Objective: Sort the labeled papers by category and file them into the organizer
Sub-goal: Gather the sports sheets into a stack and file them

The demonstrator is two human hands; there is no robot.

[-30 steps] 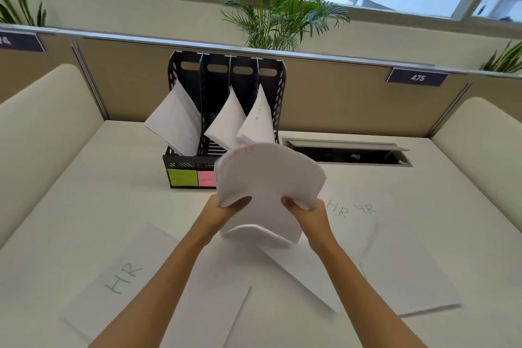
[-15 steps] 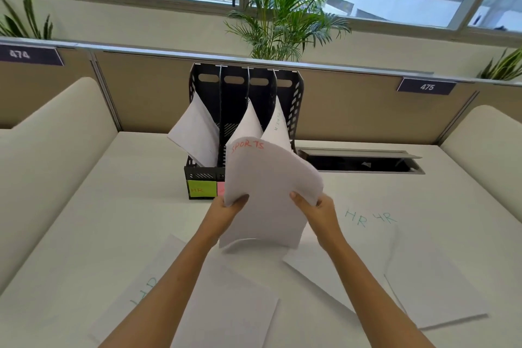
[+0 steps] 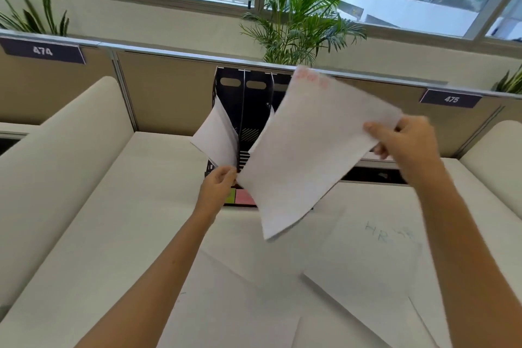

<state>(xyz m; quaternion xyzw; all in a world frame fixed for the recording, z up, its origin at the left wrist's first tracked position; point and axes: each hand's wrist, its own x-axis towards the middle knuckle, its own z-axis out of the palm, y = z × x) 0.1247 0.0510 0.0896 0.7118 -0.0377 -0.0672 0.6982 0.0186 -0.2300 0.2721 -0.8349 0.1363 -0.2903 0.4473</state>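
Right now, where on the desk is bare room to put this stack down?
Bare desk runs left of the left hand, between the cream side panel and black organizer. Crowded: loose sheets fill the near middle, HR-marked sheets the right.

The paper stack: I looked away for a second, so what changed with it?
The paper stack rose toward the organizer; the right hand now grips its upper edge, and the left hand touches only its lower corner. The HR sheet stayed on the desk.
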